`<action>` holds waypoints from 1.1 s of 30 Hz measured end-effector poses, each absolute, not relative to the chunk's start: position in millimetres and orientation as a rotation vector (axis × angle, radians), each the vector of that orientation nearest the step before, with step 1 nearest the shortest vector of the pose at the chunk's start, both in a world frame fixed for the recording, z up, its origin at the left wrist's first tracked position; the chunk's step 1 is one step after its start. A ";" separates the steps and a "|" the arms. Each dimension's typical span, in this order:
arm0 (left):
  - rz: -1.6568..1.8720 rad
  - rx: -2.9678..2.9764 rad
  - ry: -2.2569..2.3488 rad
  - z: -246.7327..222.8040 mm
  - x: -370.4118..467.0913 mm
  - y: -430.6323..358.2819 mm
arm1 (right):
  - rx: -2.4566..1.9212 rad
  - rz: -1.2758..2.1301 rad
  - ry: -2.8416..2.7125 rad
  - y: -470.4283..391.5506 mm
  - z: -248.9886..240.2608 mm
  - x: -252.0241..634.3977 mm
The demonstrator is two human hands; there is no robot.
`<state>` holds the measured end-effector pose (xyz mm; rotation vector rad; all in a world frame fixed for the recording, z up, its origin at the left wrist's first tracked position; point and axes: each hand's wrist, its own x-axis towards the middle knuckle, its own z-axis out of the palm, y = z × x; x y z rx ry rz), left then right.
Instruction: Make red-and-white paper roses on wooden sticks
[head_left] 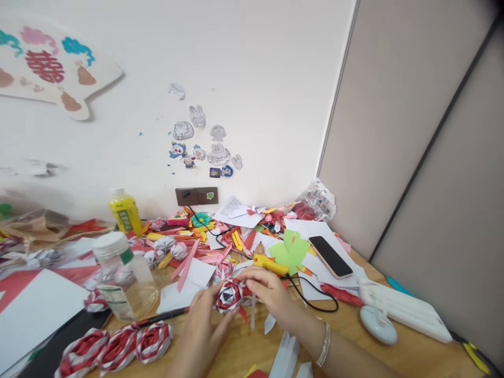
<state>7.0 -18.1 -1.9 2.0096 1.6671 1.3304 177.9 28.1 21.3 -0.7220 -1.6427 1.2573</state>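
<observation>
A red and white folded paper flower [229,295], dark at its centre, is held above the table between my two hands. My left hand [205,317] grips it from the left, with the thumb along its lower edge. My right hand [265,291] pinches its upper right edge with curled fingers, which partly cover what is there. Just behind my right hand lies a yellow glue gun [271,265] with a black cord. A translucent stick [253,311] shows below my right fingers. Another pink and white paper flower [224,270] sits right behind the held one.
Left stand a clear jar [122,278] and a yellow bottle [126,211]. Red-striped paper flowers [118,346] lie at front left. Coloured paper strips cover the back near a green paper [291,249]. Right lie a phone [329,256], a mouse [378,324] and a white power strip [405,310].
</observation>
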 end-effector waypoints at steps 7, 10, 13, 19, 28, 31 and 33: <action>1.326 2.032 1.661 -7.1 5.8 -16.3 | -0.678 1.079 -1.752 31.6 18.4 177.1; 1.302 2.095 1.626 -6.9 6.8 -17.8 | -0.694 1.188 -1.668 31.7 18.0 176.6; 1.235 2.164 1.569 -5.5 7.9 -20.2 | -0.684 1.440 -1.527 33.2 16.9 177.0; 1.187 2.251 1.499 -5.1 7.1 -22.5 | -0.655 1.527 -1.608 38.9 19.8 183.8; 1.197 2.498 1.418 -5.2 5.2 -18.7 | -0.603 0.518 -2.150 24.1 39.6 189.0; 1.159 2.530 1.434 -4.8 4.6 -15.9 | -0.509 0.179 -2.293 22.5 42.0 188.9; 1.152 2.537 1.462 -4.6 4.3 -15.0 | -0.474 0.059 -2.328 23.6 41.8 188.8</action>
